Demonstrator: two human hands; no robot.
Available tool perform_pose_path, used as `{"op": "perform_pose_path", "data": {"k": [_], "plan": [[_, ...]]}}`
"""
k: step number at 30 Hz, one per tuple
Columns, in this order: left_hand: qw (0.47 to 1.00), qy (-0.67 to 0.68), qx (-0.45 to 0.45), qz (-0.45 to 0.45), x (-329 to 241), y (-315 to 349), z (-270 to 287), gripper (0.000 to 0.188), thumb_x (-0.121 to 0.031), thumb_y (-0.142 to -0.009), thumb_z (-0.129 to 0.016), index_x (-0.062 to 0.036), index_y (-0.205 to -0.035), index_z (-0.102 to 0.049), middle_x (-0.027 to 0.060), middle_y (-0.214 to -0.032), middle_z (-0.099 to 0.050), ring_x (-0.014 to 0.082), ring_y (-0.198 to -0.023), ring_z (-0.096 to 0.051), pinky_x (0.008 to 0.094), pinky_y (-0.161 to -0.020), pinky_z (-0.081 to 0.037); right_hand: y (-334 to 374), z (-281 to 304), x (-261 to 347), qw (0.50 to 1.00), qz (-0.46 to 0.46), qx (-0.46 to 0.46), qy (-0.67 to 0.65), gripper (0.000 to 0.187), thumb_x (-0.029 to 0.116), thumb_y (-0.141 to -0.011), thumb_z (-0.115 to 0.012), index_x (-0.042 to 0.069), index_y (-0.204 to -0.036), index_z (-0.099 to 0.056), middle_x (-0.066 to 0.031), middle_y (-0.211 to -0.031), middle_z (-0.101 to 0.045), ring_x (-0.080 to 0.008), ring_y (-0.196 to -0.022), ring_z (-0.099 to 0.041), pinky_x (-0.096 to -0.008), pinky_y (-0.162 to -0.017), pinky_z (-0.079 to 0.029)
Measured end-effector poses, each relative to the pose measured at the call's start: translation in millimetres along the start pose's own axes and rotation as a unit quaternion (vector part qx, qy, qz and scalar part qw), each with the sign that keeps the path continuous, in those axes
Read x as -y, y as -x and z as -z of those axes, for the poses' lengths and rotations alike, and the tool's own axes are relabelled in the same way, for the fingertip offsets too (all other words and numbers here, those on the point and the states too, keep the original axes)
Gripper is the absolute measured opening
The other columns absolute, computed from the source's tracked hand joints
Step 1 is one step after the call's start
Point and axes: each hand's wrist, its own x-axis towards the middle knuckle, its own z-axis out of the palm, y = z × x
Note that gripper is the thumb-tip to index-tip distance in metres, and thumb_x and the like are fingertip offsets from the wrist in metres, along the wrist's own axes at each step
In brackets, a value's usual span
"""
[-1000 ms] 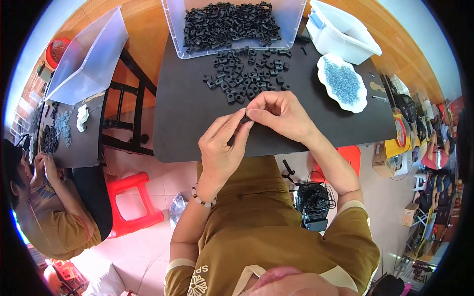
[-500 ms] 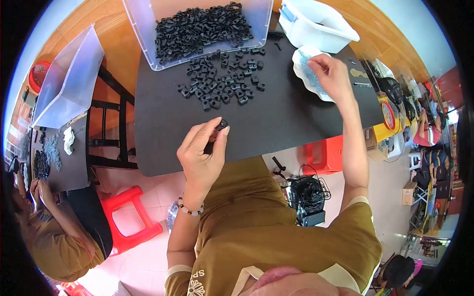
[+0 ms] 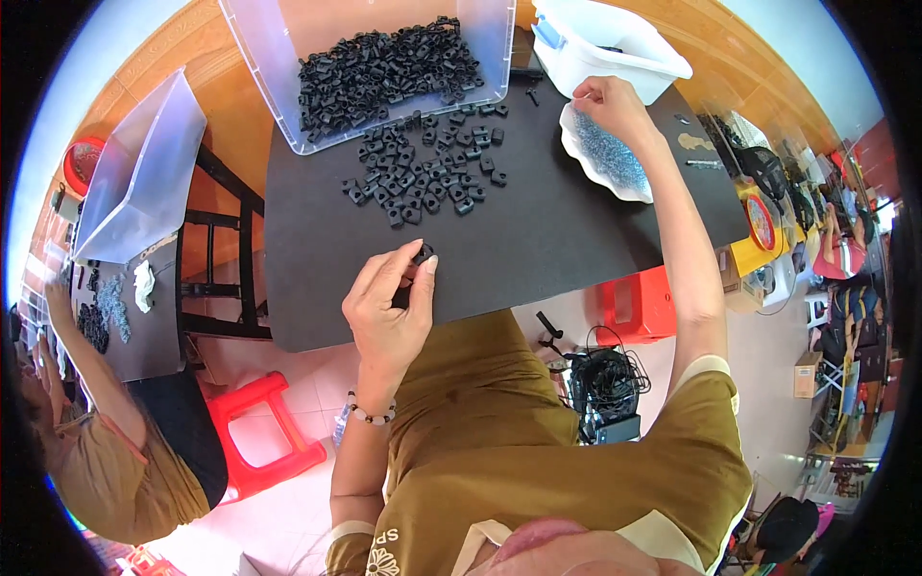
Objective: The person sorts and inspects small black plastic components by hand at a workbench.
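Observation:
My left hand (image 3: 389, 300) is closed in a pinch near the table's front edge, with a small black plastic part (image 3: 423, 253) between thumb and forefinger. Over a white scalloped dish (image 3: 569, 146) at the right, the fingertips of my right hand (image 3: 615, 106) are pressed together; whatever they hold is too small to make out. Many tiny clear-blue pieces (image 3: 612, 156) fill the dish. Loose black plastic parts (image 3: 423, 182) lie spread in the middle of the dark table (image 3: 538, 226). More of them (image 3: 389, 77) are heaped in a clear plastic box (image 3: 257, 72) tipped toward me.
A white tub (image 3: 619, 75) stands behind the dish. On the left are another clear bin (image 3: 144, 173), a red stool (image 3: 226, 422) and a co-worker (image 3: 125, 461) at a second table. Under the table's right side sit a red stool (image 3: 648, 302) and coiled black cables (image 3: 610, 379).
My right hand has moved up and left from inside the dish to its far left rim. The left hand still pinches the black part. The co-worker's arm has reached forward.

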Motion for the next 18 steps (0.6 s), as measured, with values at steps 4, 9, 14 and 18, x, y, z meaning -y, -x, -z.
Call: {"op": "perform_pose_path", "data": {"k": [4, 9, 14, 18], "plan": [[1.0, 0.0, 0.002, 0.001, 2.2, 0.6, -1.3, 0.023, -0.001, -0.086, -0.079, -0.0004, -0.108, -0.076, 0.0089, -0.089, -0.071, 0.0134, -0.069, -0.066, 0.0264, -0.064, -0.054, -1.0, -6.1, 0.6, 0.999, -0.006, -0.001, 0.043, 0.013, 0.008, -0.089, -0.07, -0.002, -0.095, -0.072, -0.0128, -0.089, -0.075, -0.0216, -0.084, -0.071, -0.0326, -0.08, -0.055], [1.0, -0.009, 0.006, -0.003, 2.1, 0.9, -0.3, 0.023, -0.001, -0.085, -0.08, -0.0001, -0.108, -0.076, 0.0093, -0.089, -0.072, 0.0142, -0.07, -0.066, 0.0271, -0.064, -0.054, 1.0, -4.0, -5.7, 1.0, 0.002, -0.006, 0.021, 0.012, 0.008, -0.089, -0.069, -0.002, -0.096, -0.071, -0.0133, -0.09, -0.075, -0.0216, -0.084, -0.071, -0.0333, -0.08, -0.055], [1.0, 0.0, 0.005, -0.005, 3.1, 1.2, -1.1, 0.023, -0.001, -0.086, -0.079, 0.0003, -0.108, -0.076, 0.0084, -0.088, -0.071, 0.0123, -0.07, -0.064, 0.0255, -0.065, -0.053, 4.4, -1.9, -13.7, 1.0, -0.015, -0.003, 0.005, 0.015, 0.01, -0.09, -0.071, -0.002, -0.099, -0.071, -0.0129, -0.093, -0.075, -0.0202, -0.086, -0.071, -0.0333, -0.08, -0.055], [1.0, -0.003, 0.006, -0.006, 3.5, 2.0, -1.2, 0.023, -0.001, -0.087, -0.079, 0.0005, -0.109, -0.076, 0.0076, -0.086, -0.07, 0.0101, -0.07, -0.062, 0.0236, -0.065, -0.051, 4.3, -6.4, -12.5, 0.999, 0.007, -0.006, -0.032, 0.016, 0.011, -0.091, -0.072, -0.002, -0.1, -0.071, -0.0111, -0.091, -0.075, -0.0185, -0.085, -0.07, -0.0319, -0.08, -0.055]]}}
